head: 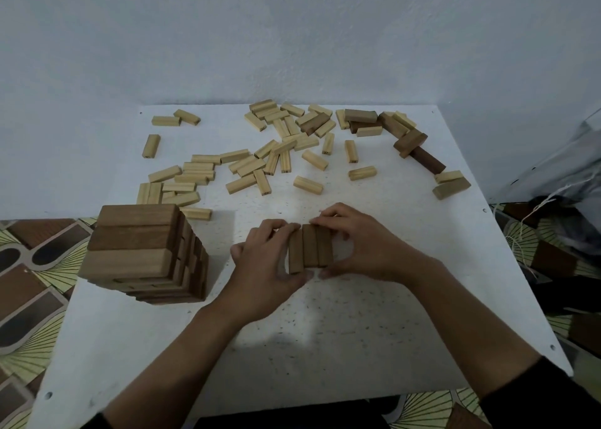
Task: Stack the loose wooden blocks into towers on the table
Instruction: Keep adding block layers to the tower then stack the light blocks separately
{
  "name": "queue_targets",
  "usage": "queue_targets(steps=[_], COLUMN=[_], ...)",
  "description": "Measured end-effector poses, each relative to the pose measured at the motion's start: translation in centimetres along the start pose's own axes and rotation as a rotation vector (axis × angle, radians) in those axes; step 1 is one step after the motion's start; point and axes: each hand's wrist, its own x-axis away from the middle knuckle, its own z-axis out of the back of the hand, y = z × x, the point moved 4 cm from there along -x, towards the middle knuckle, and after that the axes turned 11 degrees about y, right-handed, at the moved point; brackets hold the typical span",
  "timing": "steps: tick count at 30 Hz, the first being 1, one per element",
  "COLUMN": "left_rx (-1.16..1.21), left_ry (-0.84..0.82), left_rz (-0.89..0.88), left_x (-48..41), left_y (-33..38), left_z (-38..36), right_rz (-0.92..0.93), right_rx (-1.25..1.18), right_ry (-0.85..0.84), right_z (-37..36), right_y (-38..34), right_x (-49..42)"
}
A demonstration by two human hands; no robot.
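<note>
Left hand point(266, 262) and right hand point(361, 248) are both down at the middle of the counter point(357, 347), closed in on a row point(310, 249) of three dark blocks lying flat, side by side, long sides touching. The left hand comes in from the left, its fingers curled over the row's far end and its thumb at the near end, so it pinches the row lengthwise. The right hand does the same from the right, with its fingertips on the far end and its thumb pressed to the near end. Between them the row is held on both sides. The leftmost block sits a touch nearer to the person than the other two.

To the left, close to the counter's left edge and apart from the hands, stands a tower point(143, 256). Its layers cross one another. The top layer has three blocks, two dark and one pale, the pale one nearest the person.

Across the far half of the counter lie the pale blocks point(257, 168), scattered loose, some overlapping in small heaps. At the far right corner a cluster of dark blocks point(409, 141) is mixed with a few pale ones.

Dark sleeves point(549, 396) show at the bottom of the view. A plain wall point(292, 38) rises behind the counter, and a patterned floor point(29, 266) shows on either side.
</note>
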Motion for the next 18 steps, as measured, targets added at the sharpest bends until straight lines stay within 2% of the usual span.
queue_targets(steps=[8, 18], left_rx=[0.044, 0.043], left_ry=[0.005, 0.03], left_rz=[0.024, 0.037], left_x=[0.0, 0.5], left_y=[0.3, 0.6], left_z=[-0.2, 0.2], right_rz=[0.053, -0.001], right_rx=[-0.007, -0.099], right_ry=[-0.006, -0.003], right_z=[0.2, 0.3], right_y=[-0.3, -0.4], right_x=[-0.4, 1.4])
